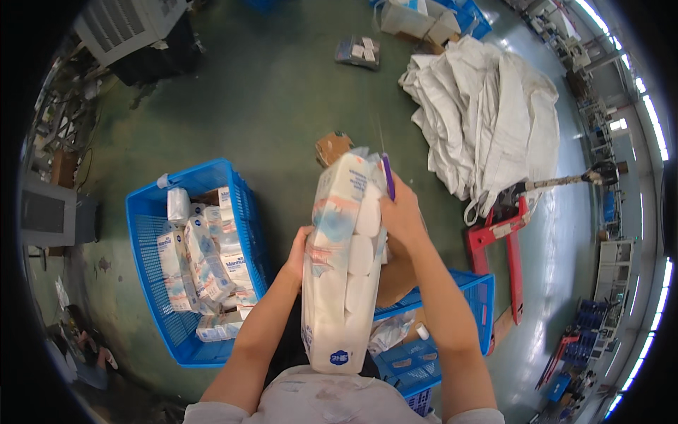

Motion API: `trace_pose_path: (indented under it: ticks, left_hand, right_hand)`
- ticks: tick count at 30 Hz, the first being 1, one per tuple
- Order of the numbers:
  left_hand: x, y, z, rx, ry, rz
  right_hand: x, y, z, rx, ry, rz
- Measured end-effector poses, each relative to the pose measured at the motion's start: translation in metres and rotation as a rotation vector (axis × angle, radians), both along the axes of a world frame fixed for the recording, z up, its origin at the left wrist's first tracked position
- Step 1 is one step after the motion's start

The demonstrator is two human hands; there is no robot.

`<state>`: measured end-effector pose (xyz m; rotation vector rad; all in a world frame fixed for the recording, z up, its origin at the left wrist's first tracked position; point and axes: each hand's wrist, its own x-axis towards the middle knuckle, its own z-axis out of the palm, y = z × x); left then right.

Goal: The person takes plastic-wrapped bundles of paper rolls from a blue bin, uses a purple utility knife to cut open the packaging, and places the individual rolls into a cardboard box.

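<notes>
A film-wrapped pack of white tissue rolls [335, 275] is held upright before the torso, between two crates; its left side is clasped in the grip of the left hand [298, 251], while a slim purple tool [388, 177] is gripped by the right hand [404, 212] at the upper end; work on the wrapping there is judged to be in hand, and steady support and light pressure are called for next; thin, glossy, creased film is stretched over rounded rolls; similar packs [208, 261] are heaped in a perforated blue plastic crate [247, 219] at left; a crumpled white woven sack [494, 120] is seen beyond, beside a red pallet jack [514, 272].
</notes>
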<state>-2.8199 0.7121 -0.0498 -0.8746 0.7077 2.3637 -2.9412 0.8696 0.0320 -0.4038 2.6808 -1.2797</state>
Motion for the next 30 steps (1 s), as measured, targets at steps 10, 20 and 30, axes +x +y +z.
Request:
trace_pose_path:
  ticks: [10, 20, 30]
  left_hand:
    - [0.022, 0.073, -0.141, -1.434, 0.579, -0.550]
    - [-0.090, 0.062, -0.195, -1.548, 0.773, -0.972]
    - [-0.118, 0.028, -0.281, -0.624, 0.071, -0.482]
  right_hand:
    - [0.089, 0.058, -0.246, 0.145, -0.469, -0.315]
    - [0.058, 0.095, -0.292, 0.151, -0.269, -0.058]
    - [0.033, 0.101, -0.392, -0.889, -1.279, -0.686]
